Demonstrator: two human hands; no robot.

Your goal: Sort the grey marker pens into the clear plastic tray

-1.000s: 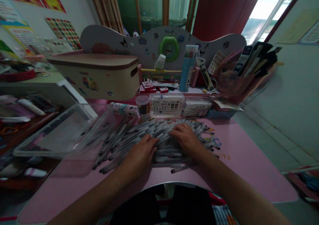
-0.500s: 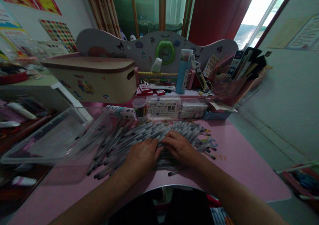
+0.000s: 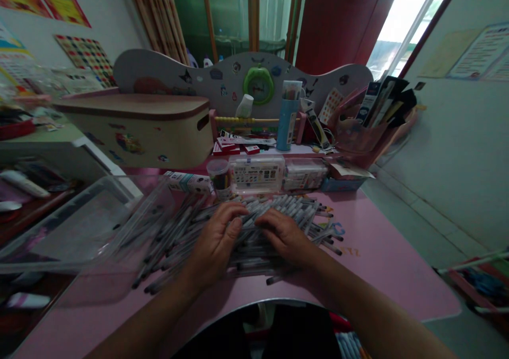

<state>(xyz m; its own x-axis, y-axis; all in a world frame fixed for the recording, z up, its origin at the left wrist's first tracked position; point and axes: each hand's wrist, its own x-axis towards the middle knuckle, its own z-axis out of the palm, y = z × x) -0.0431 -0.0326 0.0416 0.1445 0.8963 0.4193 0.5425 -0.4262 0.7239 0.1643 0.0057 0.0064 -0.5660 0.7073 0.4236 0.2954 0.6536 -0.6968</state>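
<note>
A big heap of grey marker pens with dark caps lies on the pink desk. My left hand rests on the heap's middle, fingers curled round a bunch of the pens. My right hand lies just beside it on the pile, fingers bent and pressing down on pens. The two hands almost touch.
A clear plastic bin lies tipped at the left of the heap. Clear pen cases and a small round tub stand behind it. A cream box, a blue cup and a pink holder crowd the back.
My hands have drawn closer together on the heap. The left hand has slid forward and curled its fingers over the pens.
</note>
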